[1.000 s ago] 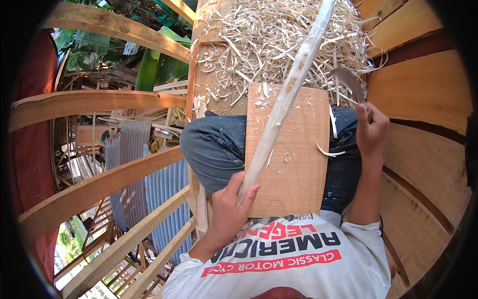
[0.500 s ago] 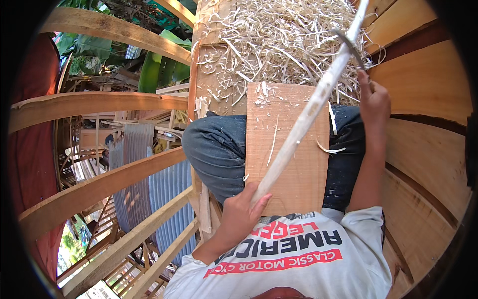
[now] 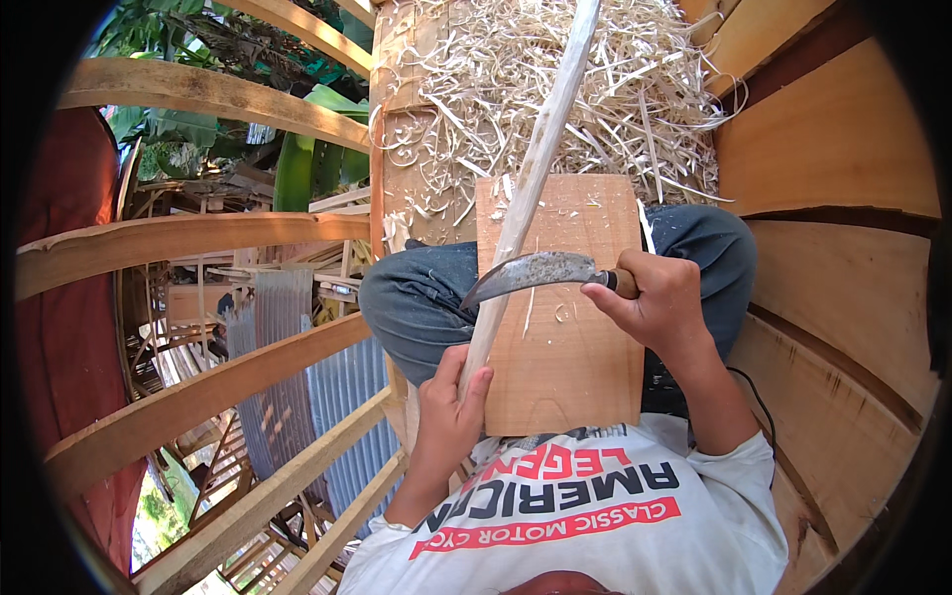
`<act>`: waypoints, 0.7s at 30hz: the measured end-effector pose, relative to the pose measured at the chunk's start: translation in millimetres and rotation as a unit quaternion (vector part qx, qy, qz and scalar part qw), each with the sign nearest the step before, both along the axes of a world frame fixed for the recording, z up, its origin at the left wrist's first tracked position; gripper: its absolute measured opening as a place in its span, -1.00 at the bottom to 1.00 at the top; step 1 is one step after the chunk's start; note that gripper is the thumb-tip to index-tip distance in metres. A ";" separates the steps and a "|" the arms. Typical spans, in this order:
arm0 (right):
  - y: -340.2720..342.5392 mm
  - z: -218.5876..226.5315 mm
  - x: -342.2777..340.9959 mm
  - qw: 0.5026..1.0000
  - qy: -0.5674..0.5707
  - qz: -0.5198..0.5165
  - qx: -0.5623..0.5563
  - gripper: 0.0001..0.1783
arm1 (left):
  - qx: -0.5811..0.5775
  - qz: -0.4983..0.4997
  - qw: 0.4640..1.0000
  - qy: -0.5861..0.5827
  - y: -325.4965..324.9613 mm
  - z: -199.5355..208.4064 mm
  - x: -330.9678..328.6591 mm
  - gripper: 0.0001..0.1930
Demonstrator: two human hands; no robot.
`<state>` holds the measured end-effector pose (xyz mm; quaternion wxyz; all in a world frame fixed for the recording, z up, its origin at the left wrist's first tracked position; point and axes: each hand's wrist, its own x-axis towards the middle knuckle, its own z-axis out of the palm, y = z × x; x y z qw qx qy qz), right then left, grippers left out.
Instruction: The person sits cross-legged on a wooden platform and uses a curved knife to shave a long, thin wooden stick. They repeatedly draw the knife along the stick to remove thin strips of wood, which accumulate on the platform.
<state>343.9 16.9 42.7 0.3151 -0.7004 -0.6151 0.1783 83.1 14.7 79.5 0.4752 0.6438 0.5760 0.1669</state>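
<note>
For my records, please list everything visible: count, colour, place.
Curved knife: one, grey, across stick
Stick: one, whitish, over board
Board: one, tan, on lap
Shavings: many, cream, beyond board
Rails: several, tan, left
Corrugated sheets: two, bluish grey, left
Panel: one, red, left
Leaves: several, green, upper left
Scrap timber: much, brown, left
Planks: several, brown, right
Jeans: one pair, blue, under board
Shirt: one, white, bottom centre
Left hand: one, gripping stick
Right hand: one, gripping knife

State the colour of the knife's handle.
The handle is brown, best seen in the head view, where the right hand partly covers it.
</note>
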 end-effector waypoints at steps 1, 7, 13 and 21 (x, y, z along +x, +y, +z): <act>0.2 -0.2 -1.9 1.000 0.001 0.005 0.000 -0.43 | -0.011 0.004 1.000 -0.010 -1.0 0.7 0.0 -0.79; 3.7 -7.8 -0.3 0.998 -0.060 -0.012 0.024 -0.39 | -0.050 0.015 0.996 -0.077 -4.8 2.4 6.0 -0.78; 16.2 -16.5 15.8 0.984 -0.140 -0.041 0.100 -0.32 | 0.017 -0.027 0.999 -0.015 -3.2 6.4 10.1 -0.79; 28.4 -13.7 29.9 0.973 -0.170 -0.109 0.110 -0.31 | -0.007 -0.034 0.999 0.005 -6.5 16.0 15.2 -0.81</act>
